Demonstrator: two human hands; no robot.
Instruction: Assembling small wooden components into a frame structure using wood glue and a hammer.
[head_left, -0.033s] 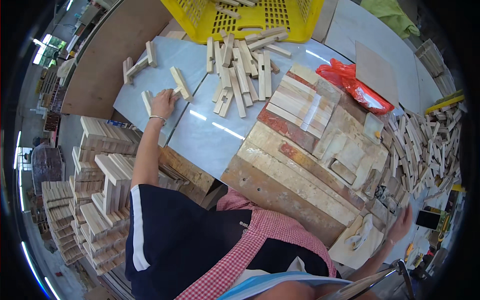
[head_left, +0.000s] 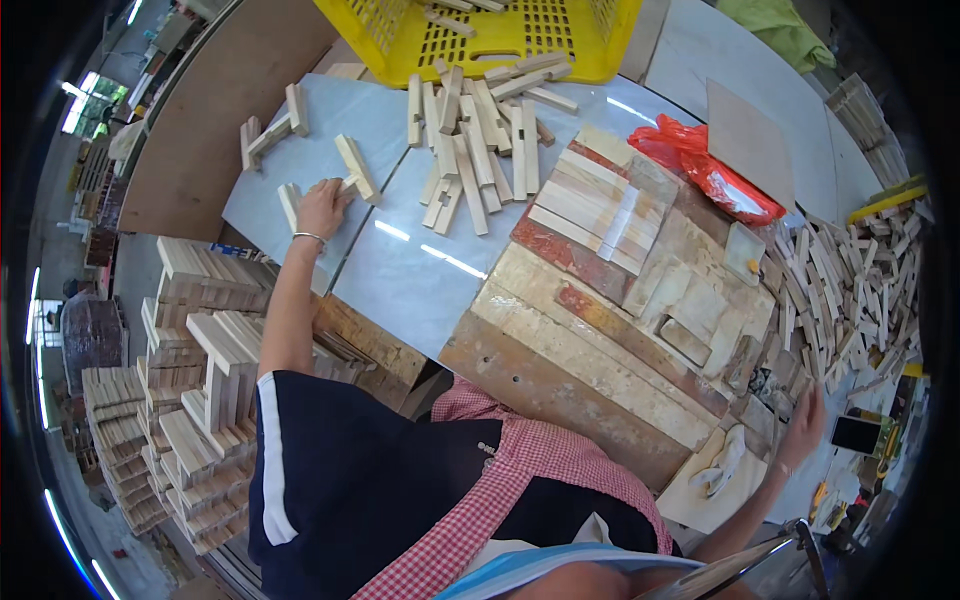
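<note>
My left hand (head_left: 322, 207) is closed around the middle of an H-shaped wooden piece (head_left: 357, 170) on the grey slab (head_left: 400, 270). One end block of that piece shows beyond my fingers, the other (head_left: 289, 207) at their left; the crossbar is mostly covered. A second H-shaped wooden piece (head_left: 272, 135) lies farther back on the same slab. At the far right of the work board, my right hand (head_left: 803, 428) is held with its fingers stretched out, and nothing shows in it. Beside it are small blocks and a large heap of wooden sticks (head_left: 820, 300).
Loose notched wooden sticks (head_left: 470, 150) lie before a yellow crate (head_left: 500, 72). Flat wooden strips (head_left: 585, 205) rest on the stained work board (head_left: 560, 350), near a red plastic bag (head_left: 700, 170). Stacked wood (head_left: 200, 400) stands at left; a phone (head_left: 857, 434) lies at right.
My right hand has moved slightly up and away from me. The left hand keeps its place on the H-shaped wooden piece.
</note>
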